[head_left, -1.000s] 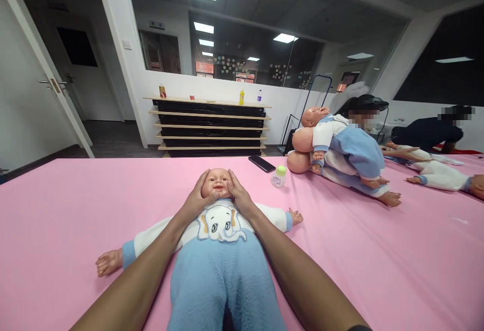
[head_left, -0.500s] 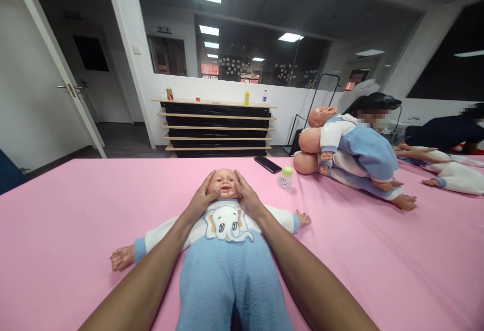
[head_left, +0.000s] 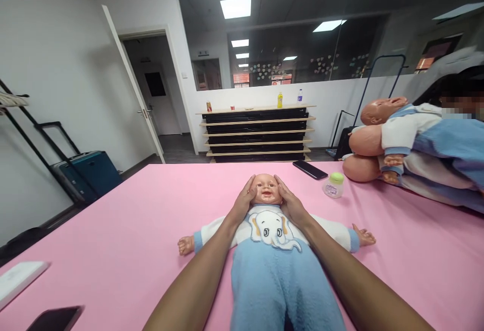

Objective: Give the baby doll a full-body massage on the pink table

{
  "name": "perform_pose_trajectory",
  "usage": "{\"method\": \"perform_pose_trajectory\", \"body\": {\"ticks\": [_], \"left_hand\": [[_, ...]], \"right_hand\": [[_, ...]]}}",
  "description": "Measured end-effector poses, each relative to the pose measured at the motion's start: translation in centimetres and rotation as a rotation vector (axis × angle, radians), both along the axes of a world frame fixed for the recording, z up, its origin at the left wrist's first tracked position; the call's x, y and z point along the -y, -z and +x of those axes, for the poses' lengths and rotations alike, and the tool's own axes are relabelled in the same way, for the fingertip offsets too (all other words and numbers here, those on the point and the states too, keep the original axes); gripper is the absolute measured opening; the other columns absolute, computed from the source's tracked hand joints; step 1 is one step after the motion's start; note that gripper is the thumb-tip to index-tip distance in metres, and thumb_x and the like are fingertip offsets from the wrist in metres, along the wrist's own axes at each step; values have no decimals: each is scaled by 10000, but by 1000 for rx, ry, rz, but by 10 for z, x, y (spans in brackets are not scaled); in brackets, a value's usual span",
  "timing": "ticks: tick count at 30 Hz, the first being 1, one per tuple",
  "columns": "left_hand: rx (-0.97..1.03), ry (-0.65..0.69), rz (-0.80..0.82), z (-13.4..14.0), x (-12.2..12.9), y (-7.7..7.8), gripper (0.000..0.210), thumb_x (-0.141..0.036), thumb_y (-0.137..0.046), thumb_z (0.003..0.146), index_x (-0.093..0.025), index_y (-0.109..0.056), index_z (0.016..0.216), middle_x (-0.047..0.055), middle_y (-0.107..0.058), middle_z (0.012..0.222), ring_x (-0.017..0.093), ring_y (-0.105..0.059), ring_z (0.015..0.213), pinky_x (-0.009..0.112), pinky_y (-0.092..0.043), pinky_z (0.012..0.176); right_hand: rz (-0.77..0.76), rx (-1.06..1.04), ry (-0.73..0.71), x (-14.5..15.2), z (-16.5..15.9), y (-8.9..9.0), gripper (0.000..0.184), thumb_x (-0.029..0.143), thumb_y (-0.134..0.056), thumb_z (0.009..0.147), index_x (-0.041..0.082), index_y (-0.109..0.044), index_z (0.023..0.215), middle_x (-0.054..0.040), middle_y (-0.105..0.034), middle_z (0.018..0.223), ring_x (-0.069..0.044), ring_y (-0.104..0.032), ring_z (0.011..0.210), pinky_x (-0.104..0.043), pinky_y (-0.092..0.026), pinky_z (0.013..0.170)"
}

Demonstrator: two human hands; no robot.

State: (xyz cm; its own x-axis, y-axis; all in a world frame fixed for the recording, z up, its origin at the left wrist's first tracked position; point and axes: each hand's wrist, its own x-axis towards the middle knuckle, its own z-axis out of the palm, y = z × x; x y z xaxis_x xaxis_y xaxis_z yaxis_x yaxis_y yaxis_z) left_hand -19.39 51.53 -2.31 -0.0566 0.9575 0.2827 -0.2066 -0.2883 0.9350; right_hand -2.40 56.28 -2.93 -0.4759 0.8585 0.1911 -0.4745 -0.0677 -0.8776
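Observation:
On the pink surface a baby doll lies on its back, arms spread, dressed in a white top with an elephant face and light blue trousers. My left hand is cupped against one side of the doll's head, fingers along the cheek and temple. Against the opposite side rests my right hand in the same way, so the head is held between both palms. The doll's face shows between my hands, its ears covered. To the right of the head stands a small clear bottle with a green cap.
A black phone lies near the far edge. Several similar dolls are stacked at the right, a person partly visible behind them. At the near left are a white box and a dark phone-like object. A suitcase stands beyond.
The view has swung to the left, so the doll and shelves appear farther right and the suitcase and white box have come into sight. Both hands stay on the doll's head.

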Motion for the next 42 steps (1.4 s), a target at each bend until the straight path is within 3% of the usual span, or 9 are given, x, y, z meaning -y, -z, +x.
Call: {"method": "perform_pose_trajectory", "body": {"ticks": [5, 9, 14, 20, 26, 31, 33, 37, 42], "left_hand": [[-138, -38, 12, 2, 7, -1, 1112, -354, -877, 595, -217, -274, 1518, 119, -392, 1506, 337, -426, 1345, 436, -354, 1133], [-144, -26, 26, 0, 6, 1, 1029, -388, -822, 678, -233, -256, 1523, 104, -391, 1510, 315, -410, 1363, 435, -343, 1139], [-165, -41, 51, -3, 2, 2, 881, -419, -748, 763, -202, -318, 1501, 101, -363, 1528, 294, -350, 1405, 401, -287, 1172], [-155, 14, 38, 1, 6, 2, 1166, -327, -875, 604, -252, -182, 1539, 119, -382, 1512, 326, -425, 1350, 443, -370, 1117], [-127, -5, 28, -2, 4, 1, 939, -385, -785, 727, -222, -293, 1510, 99, -358, 1532, 303, -370, 1392, 415, -313, 1156], [-30, -16, -1, -3, -3, 2, 745, -518, -628, 840, -200, -390, 1470, 105, -378, 1521, 300, -366, 1397, 421, -300, 1160], [-54, -39, 10, -3, -4, 3, 767, -531, -646, 820, -206, -394, 1467, 100, -358, 1533, 302, -343, 1409, 421, -287, 1167], [-210, -57, 31, -2, 1, 1, 1030, -377, -845, 645, -239, -301, 1508, 90, -366, 1529, 315, -364, 1394, 415, -303, 1161], [-129, -23, 11, -1, 7, -5, 957, -393, -804, 697, -224, -317, 1503, 94, -410, 1503, 313, -392, 1376, 411, -316, 1155]], "right_hand": [[148, 183, 43, 5, 8, -6, 994, 324, -837, 666, 316, -290, 1497, -19, -361, 1532, -283, -392, 1387, -445, -331, 1160], [71, 118, -19, 6, 6, -7, 960, 363, -790, 726, 337, -236, 1509, -23, -403, 1508, -271, -451, 1349, -452, -379, 1131], [4, -30, 26, 2, 0, -2, 722, 535, -610, 849, 308, -339, 1478, -24, -400, 1511, -243, -420, 1373, -423, -358, 1149], [203, 266, 107, 6, 8, -6, 1034, 366, -834, 661, 294, -251, 1511, -39, -364, 1530, -270, -392, 1387, -449, -305, 1169], [120, 164, 18, 3, 6, -4, 1003, 398, -792, 717, 302, -204, 1523, -39, -368, 1529, -258, -431, 1362, -425, -343, 1150], [-26, -55, 6, -1, -2, 0, 762, 542, -600, 855, 285, -289, 1502, -26, -359, 1534, -229, -409, 1381, -398, -361, 1146], [2, -13, 31, -1, -1, -1, 782, 526, -640, 833, 287, -301, 1496, -23, -363, 1532, -232, -388, 1394, -405, -342, 1157], [160, 177, 45, 5, 7, -6, 1035, 331, -844, 658, 295, -255, 1509, -32, -339, 1544, -264, -378, 1396, -434, -314, 1166], [110, 117, 1, 7, 9, -7, 999, 340, -813, 701, 313, -232, 1514, -33, -343, 1541, -257, -427, 1365, -423, -350, 1145]]}}
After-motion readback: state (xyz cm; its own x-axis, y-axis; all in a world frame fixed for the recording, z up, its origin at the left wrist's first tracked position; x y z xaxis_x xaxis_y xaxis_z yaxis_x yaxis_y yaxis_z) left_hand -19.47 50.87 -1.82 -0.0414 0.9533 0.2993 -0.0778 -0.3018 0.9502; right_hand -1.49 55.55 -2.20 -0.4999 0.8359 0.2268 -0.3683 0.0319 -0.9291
